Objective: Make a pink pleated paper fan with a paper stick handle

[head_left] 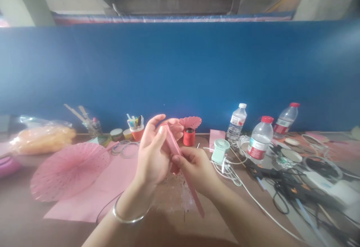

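Pink folded strip (pixel 173 142) is up in the air over the desk (pixel 168 220), slanting between both hands, from what I get on my remote feed. Right hand (pixel 201 170) has it pinched, thumb against fingers, around the middle. Left hand (pixel 152 157) has its thumb laid along the upper end with the fingers loosely curled behind; can't tell how hard they press. My guess is that the two-spot hold stops it springing open or swinging, since the lower end sticks out free. Looks like matte paper, long and thin. Over on the left, a round pleated fan (pixel 70 172) with tiny dots and radiating ribs lies partly over a smooth pink sheet (pixel 112 183). Red spool-like thing (pixel 189 139) stands upright beyond the hands, probably parked there for easy reach.
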`<action>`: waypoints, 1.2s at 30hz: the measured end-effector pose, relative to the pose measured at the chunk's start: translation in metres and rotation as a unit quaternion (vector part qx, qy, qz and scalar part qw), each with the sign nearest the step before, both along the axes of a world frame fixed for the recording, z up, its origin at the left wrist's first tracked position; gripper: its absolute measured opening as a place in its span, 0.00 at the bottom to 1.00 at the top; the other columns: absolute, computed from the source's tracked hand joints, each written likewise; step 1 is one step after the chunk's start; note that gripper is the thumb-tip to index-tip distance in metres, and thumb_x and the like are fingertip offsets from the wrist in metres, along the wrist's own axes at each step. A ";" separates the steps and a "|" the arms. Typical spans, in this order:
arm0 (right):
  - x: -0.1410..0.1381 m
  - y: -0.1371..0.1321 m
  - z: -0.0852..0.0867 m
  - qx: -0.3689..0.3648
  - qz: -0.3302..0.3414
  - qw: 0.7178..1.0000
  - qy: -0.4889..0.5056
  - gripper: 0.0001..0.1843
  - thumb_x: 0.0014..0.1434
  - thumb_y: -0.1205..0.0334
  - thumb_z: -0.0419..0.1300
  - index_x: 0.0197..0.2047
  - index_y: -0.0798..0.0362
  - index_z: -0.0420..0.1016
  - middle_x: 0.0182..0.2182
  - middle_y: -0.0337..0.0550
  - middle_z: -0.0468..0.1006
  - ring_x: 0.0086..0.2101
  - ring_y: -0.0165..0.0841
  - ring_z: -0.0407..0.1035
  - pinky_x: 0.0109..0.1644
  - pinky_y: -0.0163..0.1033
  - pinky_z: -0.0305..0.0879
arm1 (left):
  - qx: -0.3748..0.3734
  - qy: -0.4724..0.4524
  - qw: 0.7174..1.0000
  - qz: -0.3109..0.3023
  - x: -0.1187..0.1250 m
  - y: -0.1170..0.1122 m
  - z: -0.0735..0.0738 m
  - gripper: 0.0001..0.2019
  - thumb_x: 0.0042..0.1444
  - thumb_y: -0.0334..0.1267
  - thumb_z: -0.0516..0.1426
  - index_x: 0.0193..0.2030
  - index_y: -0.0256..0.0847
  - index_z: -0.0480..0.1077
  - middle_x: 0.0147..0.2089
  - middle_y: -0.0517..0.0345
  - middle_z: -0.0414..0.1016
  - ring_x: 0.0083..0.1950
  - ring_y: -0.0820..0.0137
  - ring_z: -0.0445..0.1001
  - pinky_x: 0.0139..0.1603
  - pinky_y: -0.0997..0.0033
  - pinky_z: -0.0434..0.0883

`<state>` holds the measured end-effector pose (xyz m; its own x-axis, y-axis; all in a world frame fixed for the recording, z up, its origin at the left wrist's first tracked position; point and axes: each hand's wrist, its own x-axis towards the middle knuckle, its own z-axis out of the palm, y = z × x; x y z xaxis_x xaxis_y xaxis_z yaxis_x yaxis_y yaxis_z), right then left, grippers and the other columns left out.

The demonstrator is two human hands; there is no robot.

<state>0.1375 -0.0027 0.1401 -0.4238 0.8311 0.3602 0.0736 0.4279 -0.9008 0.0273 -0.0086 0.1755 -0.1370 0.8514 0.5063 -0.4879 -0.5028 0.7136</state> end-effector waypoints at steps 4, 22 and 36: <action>-0.002 0.003 -0.003 -0.012 -0.015 0.998 0.061 0.13 0.57 0.57 0.53 0.27 0.56 0.71 0.20 0.40 0.73 0.23 0.30 0.68 0.28 0.33 0.62 | -0.084 0.121 0.988 -0.054 -0.002 0.005 -0.007 0.13 0.55 0.43 0.53 0.44 0.40 0.66 0.40 0.49 0.73 0.24 0.74 0.70 0.20 0.75 0.67; -0.007 0.005 -0.019 0.319 -0.208 0.888 -0.257 0.18 0.60 0.58 0.47 0.22 0.55 0.66 0.18 0.43 0.69 0.20 0.30 0.59 0.25 0.37 0.40 | -0.077 -0.108 0.990 -0.056 -0.007 0.005 0.006 0.22 0.55 0.53 0.49 0.19 0.40 0.53 0.16 0.68 0.50 0.16 0.80 0.56 0.17 0.78 0.58; 0.005 0.002 0.003 -0.012 0.119 0.981 -0.156 0.15 0.59 0.54 0.49 0.27 0.55 0.65 0.23 0.38 0.70 0.23 0.27 0.63 0.26 0.31 0.55 | -0.166 -0.161 0.968 -0.102 -0.010 0.003 0.008 0.23 0.57 0.45 0.49 0.15 0.40 0.46 0.12 0.69 0.41 0.11 0.80 0.45 0.12 0.77 0.46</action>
<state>0.1423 -0.0008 0.1429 -0.6924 0.7026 0.1641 0.2477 0.4451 -0.8605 0.0175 -0.0051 0.1840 -0.0542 0.9858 0.1592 -0.7762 -0.1419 0.6143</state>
